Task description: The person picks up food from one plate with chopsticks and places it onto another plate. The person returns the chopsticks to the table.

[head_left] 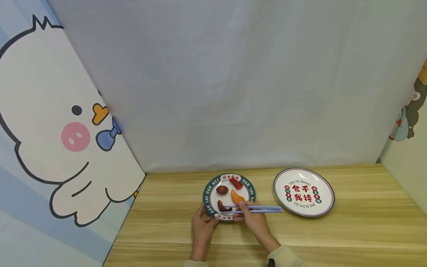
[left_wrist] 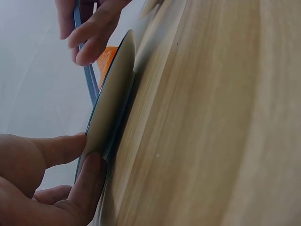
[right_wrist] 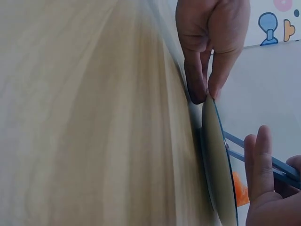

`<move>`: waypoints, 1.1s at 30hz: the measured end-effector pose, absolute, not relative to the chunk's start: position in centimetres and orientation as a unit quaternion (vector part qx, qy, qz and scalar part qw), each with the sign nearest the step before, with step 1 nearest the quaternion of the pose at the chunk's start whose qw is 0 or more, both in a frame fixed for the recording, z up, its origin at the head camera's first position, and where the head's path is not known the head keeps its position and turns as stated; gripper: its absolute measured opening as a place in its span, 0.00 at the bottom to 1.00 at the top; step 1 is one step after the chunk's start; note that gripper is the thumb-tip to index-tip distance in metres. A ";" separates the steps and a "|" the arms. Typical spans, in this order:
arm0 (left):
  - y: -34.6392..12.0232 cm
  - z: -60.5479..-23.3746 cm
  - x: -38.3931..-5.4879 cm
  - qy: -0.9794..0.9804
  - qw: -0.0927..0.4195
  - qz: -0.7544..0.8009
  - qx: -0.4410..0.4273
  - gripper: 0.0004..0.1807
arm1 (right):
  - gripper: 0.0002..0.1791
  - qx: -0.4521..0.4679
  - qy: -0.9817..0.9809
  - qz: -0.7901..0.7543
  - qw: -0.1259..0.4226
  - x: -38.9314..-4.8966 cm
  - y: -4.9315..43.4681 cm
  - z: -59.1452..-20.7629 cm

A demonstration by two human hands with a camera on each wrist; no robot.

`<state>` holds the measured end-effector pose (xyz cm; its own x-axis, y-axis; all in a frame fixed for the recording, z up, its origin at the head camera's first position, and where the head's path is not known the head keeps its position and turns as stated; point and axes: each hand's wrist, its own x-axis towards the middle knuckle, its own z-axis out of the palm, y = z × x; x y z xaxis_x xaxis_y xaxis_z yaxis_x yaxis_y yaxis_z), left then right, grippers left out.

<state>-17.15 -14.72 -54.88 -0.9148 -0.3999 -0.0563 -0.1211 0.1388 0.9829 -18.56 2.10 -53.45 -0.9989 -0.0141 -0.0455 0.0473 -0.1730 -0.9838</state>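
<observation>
My left hand [head_left: 201, 226] pinches the near-left rim of a green-edged plate [head_left: 207, 198]; the left wrist view shows thumb and finger on either side of the plate's edge [left_wrist: 110, 99]. In my right hand [head_left: 256, 221] is a pair of light blue chopsticks [head_left: 268, 209], held over the plate's near right side. Their tips meet a dark red, curled food piece [head_left: 221, 206]; whether they grip it I cannot tell. Also on the plate lie an orange wedge-shaped piece [head_left: 237, 196], a brown oval piece [head_left: 222, 190] and a red piece [head_left: 235, 183].
To the right on the wooden table [head_left: 367, 230] stands a white plate [head_left: 303, 211] with red and green printing. A grey cloth backdrop [head_left: 233, 92] rises behind the table, and a cartoon-printed panel [head_left: 36, 111] borders the left side.
</observation>
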 end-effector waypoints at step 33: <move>-14.6 -55.4 -17.1 -0.744 0.134 -0.634 0.164 0.44 | 0.19 0.069 0.556 -0.828 -0.001 -18.5 1.8 -54.7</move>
<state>-17.06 -14.64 -55.45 -0.9103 -0.4139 -0.0093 -0.0746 0.1419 0.9871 -18.45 1.78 -54.72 -0.9906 0.0775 -0.1127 0.0749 -0.3822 -0.9210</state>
